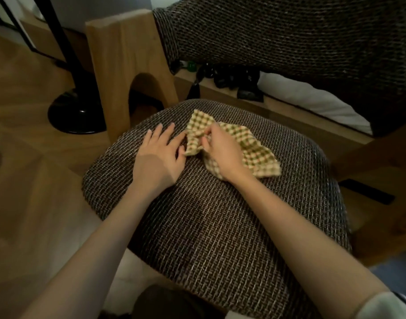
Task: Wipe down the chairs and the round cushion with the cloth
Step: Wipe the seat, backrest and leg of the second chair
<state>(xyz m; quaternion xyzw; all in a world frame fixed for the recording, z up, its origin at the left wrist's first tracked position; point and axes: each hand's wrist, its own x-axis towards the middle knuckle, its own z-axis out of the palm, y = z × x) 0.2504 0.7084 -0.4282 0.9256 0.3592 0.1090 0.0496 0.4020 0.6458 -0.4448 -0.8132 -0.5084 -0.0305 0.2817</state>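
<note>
Two hands lie on the round cushion (208, 226) nearest you. Your left hand (159, 155) is flat, fingers spread, seemingly touching the checked cloth (257, 157). Just right of it, your right hand (220, 155) pinches that cloth's bunched middle. Beyond both rises a woven chair back (289, 31).

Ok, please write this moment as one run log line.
right hand: pinches cloth | left hand: flat on round cushion at cloth edge | cloth: crumpled on cushion

The one head-worn camera is looking forward and steeply down from close behind the left hand (158, 155) and right hand (222, 153). It is centring on the cloth (255, 155) at their fingertips, with the round cushion (208, 226) beneath them and a chair back (289, 35) beyond them.
</note>
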